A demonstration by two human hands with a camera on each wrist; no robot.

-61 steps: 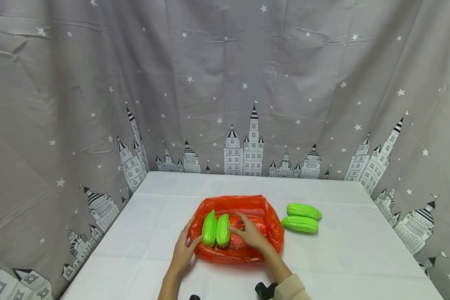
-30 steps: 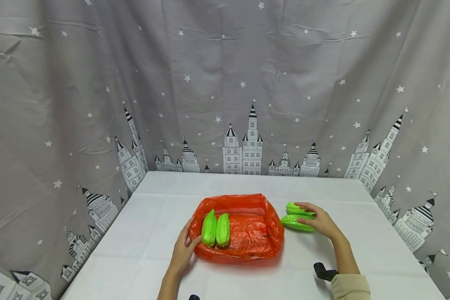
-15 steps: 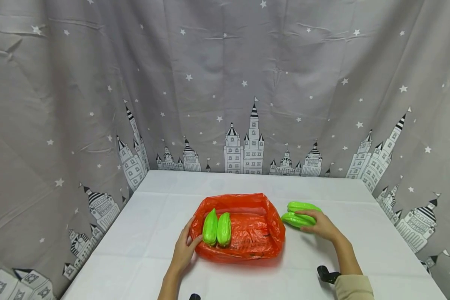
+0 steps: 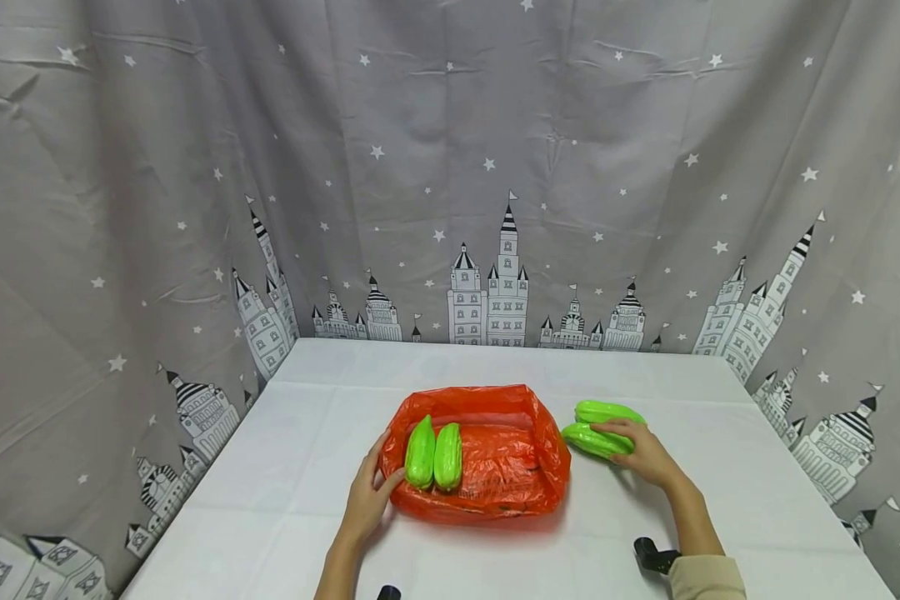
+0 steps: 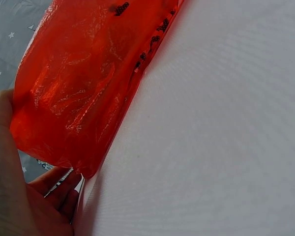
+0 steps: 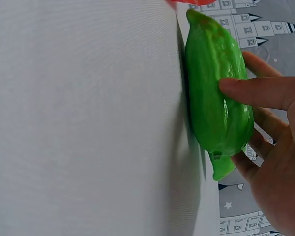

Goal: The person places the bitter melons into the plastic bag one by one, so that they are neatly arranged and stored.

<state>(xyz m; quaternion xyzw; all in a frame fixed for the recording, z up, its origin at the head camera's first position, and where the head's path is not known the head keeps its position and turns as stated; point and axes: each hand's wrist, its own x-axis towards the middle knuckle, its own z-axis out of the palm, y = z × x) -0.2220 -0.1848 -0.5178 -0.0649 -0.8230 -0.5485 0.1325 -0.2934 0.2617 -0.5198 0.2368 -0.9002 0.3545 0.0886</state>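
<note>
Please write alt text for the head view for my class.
A right hand grips one of two green vegetables beside a red bag on a white table. The left hand holds the bag, which contains two more.

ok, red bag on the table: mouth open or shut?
Open. In the head view the red bag gapes upward, its rim spread wide, showing its inner floor and two green vegetables lying inside.

red bag (image 4: 502,458): dark print (image 5: 121,9), possibly lettering, illegible | readable text: none
</note>
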